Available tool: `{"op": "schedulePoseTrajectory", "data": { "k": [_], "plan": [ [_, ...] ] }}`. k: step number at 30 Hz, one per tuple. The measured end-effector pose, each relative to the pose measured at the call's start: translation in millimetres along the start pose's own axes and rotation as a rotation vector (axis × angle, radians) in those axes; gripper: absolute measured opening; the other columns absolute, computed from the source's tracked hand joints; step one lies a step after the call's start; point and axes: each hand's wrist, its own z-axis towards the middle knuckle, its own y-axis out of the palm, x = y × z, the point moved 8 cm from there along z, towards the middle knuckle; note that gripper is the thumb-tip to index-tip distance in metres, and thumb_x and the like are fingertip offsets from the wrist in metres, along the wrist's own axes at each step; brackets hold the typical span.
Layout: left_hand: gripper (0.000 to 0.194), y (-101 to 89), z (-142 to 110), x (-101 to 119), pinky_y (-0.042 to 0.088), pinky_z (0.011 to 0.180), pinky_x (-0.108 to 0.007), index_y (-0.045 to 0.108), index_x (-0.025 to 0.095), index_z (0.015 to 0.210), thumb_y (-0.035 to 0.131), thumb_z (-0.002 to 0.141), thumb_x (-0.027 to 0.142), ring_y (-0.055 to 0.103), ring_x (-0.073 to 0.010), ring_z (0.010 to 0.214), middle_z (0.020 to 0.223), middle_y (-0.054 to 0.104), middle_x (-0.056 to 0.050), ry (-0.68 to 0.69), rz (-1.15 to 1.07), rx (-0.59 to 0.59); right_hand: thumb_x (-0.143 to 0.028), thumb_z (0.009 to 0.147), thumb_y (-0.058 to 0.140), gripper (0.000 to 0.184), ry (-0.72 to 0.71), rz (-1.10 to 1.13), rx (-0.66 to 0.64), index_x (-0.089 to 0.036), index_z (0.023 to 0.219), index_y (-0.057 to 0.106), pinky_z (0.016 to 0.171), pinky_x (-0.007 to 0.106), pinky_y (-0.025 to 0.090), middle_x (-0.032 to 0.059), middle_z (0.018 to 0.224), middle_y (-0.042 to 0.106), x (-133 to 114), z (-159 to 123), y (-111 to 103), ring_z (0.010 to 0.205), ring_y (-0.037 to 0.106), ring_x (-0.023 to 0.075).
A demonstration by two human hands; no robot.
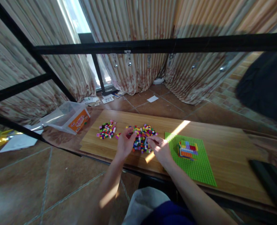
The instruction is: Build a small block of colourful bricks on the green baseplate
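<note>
A pile of small coloured toy bricks (141, 144) is spread on the wooden board. My left hand (125, 143) is at its left side, with thumb and fingers curved and apart and no brick visibly held. At the pile's right edge, my right hand (161, 150) has thumb and forefinger pinched together; whatever is between the tips is too small to make out. Right of that hand lies a green studded baseplate (202, 170). On it sits a block built of bricks (187, 150), with orange, yellow, red, blue and lilac pieces on top.
A smaller brick pile (106, 130) lies at the left of the wooden board (227, 147). Beyond it, a clear plastic box (63, 114) with an orange label lies tipped. A dark flat object (268, 179) rests at the right end. Black metal bars (152, 46) cross in front of the curtains.
</note>
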Motion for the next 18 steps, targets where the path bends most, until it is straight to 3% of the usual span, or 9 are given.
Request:
{"op": "schedulePoseTrajectory", "data": {
  "k": [3, 6, 13, 18],
  "plan": [
    [0.034, 10.5, -25, 8, 0.051, 0.074, -0.026, 0.062, 0.017, 0.107, 0.066, 0.077, 0.034, 0.065, -0.0158, 0.083, 0.096, 0.069, -0.007, -0.013, -0.259, -0.026, -0.043, 0.072, 0.066, 0.034, 0.036, 0.174, -0.032, -0.016, 0.092, 0.069, 0.056, 0.027, 0.051, 0.0046, 0.073, 0.07, -10, -1, 12, 0.06, 0.063, 0.0151],
    [0.038, 15.5, -43, 18, 0.052, 0.079, -0.028, 0.06, 0.018, 0.111, 0.067, 0.077, 0.033, 0.065, -0.0171, 0.088, 0.101, 0.068, -0.008, -0.015, -0.36, -0.005, -0.041, 0.068, 0.071, 0.032, 0.003, 0.244, -0.052, -0.017, 0.09, 0.069, 0.061, 0.028, 0.053, 0.0047, 0.078, 0.071, -26, -5, 18, 0.067, 0.065, 0.0162],
    [0.032, 13.7, -60, 50, 0.053, 0.086, -0.029, 0.062, 0.023, 0.112, 0.065, 0.08, 0.029, 0.065, -0.0187, 0.097, 0.112, 0.063, -0.008, 0.113, -0.272, -0.074, -0.032, 0.075, 0.068, 0.021, -0.191, 0.063, -0.06, -0.02, 0.093, 0.068, 0.06, 0.026, 0.051, 0.0022, 0.077, 0.067, -55, -21, 6, 0.066, 0.061, 0.0144],
    [0.034, 13.9, -67, 57, 0.052, 0.087, -0.029, 0.062, 0.022, 0.113, 0.064, 0.08, 0.031, 0.064, -0.0197, 0.099, 0.112, 0.064, -0.008, 0.049, -0.311, -0.182, -0.03, 0.083, 0.061, 0.022, -0.297, -0.082, -0.133, -0.021, 0.101, 0.07, 0.064, 0.026, 0.049, 0.0029, 0.081, 0.066, -67, -26, -3, 0.069, 0.06, 0.0134]
  ]
}}
